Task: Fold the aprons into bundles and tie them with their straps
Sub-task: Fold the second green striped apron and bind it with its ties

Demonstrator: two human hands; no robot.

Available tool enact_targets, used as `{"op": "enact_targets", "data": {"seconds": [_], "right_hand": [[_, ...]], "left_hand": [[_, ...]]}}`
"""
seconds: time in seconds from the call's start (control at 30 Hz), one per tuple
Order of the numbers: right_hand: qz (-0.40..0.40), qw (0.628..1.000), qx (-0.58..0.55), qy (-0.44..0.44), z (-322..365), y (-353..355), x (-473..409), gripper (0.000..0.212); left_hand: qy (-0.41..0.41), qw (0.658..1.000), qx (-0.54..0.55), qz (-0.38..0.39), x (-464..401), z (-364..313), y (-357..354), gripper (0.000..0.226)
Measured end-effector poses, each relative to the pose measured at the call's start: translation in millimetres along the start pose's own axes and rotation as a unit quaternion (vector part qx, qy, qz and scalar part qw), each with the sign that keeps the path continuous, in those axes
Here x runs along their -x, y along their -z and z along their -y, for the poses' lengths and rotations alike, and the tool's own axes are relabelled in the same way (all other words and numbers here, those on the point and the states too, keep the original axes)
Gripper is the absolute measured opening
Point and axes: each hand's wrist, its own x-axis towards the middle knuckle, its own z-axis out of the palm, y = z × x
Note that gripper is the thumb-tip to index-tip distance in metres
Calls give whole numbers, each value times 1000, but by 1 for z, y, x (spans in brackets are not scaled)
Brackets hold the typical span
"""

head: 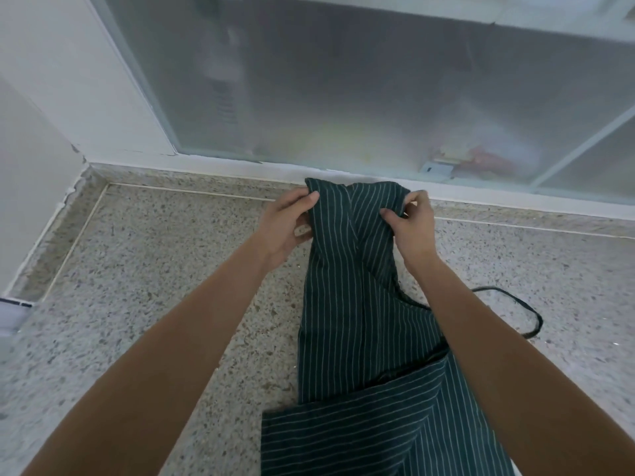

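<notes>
A dark green apron (357, 304) with thin white stripes lies lengthwise on the speckled stone counter (154, 286), folded into a long narrow band. Its far end reaches almost to the window frame. My left hand (285, 225) pinches the far left corner of that end, thumb on top. My right hand (410, 225) pinches the far right corner. A dark strap (515, 304) loops out on the counter to the right of my right forearm. The near end of the apron spreads wider and runs out of view at the bottom.
A frosted glass window (343, 91) with a pale frame stands along the back of the counter. A white wall (34, 149) closes the left side, meeting the counter in a corner. Blurred coloured shapes show behind the glass at right.
</notes>
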Motion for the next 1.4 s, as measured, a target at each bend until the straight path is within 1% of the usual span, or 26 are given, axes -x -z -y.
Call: {"op": "enact_targets", "data": {"seconds": [0.07, 0.1, 0.13, 0.17, 0.2, 0.23, 0.3, 0.33, 0.4, 0.47, 0.5, 0.57, 0.67, 0.73, 0.8, 0.87, 0.9, 0.93, 1.0, 1.07, 1.13, 1.17, 1.23, 1.33, 1.4], "right_hand": [[25, 998, 36, 34, 9, -2, 5, 37], [42, 997, 54, 47, 13, -3, 7, 38], [57, 994, 65, 60, 17, -5, 9, 35], [70, 993, 65, 66, 21, -6, 12, 27], [85, 994, 52, 54, 26, -7, 16, 18], [101, 994, 31, 20, 30, -8, 19, 16], [142, 989, -11, -50, 34, -7, 25, 21], [154, 985, -28, -65, 35, -7, 27, 21], [168, 980, -69, -75, 37, -4, 30, 20], [178, 976, -99, -77, 39, -1, 32, 17], [181, 974, -110, -80, 39, 0, 34, 16], [191, 969, -130, -87, 42, 2, 36, 18], [208, 964, -141, -94, 47, 3, 38, 21], [198, 965, -139, -98, 50, 6, 39, 24], [176, 972, -121, -99, 51, 13, 37, 27], [134, 977, -130, -105, 53, 22, 34, 31], [112, 977, -143, -110, 53, 27, 32, 32], [97, 976, -156, -114, 55, 30, 31, 32], [100, 975, -158, -124, 56, 32, 31, 33], [138, 974, -124, -132, 55, 27, 33, 33], [184, 969, -94, -138, 55, 21, 35, 28], [200, 965, -94, -139, 54, 19, 35, 25], [200, 962, -122, -140, 55, 17, 35, 20], [166, 962, -172, -136, 57, 19, 35, 18], [152, 964, -173, -132, 55, 21, 34, 17]], "left_hand": [[9, 999, 0, 33, 7, -2, -3, 11], [14, 999, -11, 47, 9, -3, -5, 15], [17, 997, -31, 61, 12, -3, -8, 22], [16, 996, -55, 69, 12, -3, -10, 28], [11, 995, -77, 65, 14, -3, -13, 33], [4, 994, -95, 51, 16, -4, -16, 36], [-21, 990, -135, 23, 20, -3, -21, 38], [-38, 986, -158, 23, 24, -3, -23, 38], [-69, 977, -200, 34, 28, -5, -28, 37], [-90, 971, -219, 30, 28, -8, -31, 34], [-92, 972, -215, 22, 27, -9, -32, 29], [-71, 977, -200, 17, 26, -11, -35, 21], [-45, 964, -263, 2, 22, -12, -39, 35], [-55, 961, -268, -28, 23, -16, -40, 34], [-65, 966, -242, -68, 22, -19, -34, 31], [-66, 971, -206, -98, 21, -23, -23, 31], [-63, 976, -182, -97, 22, -25, -18, 32], [-59, 982, -158, -87, 24, -27, -15, 33], [-43, 989, -135, -47, 28, -29, -13, 37], [-31, 990, -138, -15, 31, -28, -18, 36], [-24, 993, -120, 2, 35, -27, -26, 30], [-18, 995, -100, 5, 36, -27, -30, 25], [-21, 996, -82, 8, 38, -29, -35, 20], [-58, 991, -115, 22, 39, -30, -34, 28], [-97, 978, -182, 42, 40, -34, -32, 38]]}}
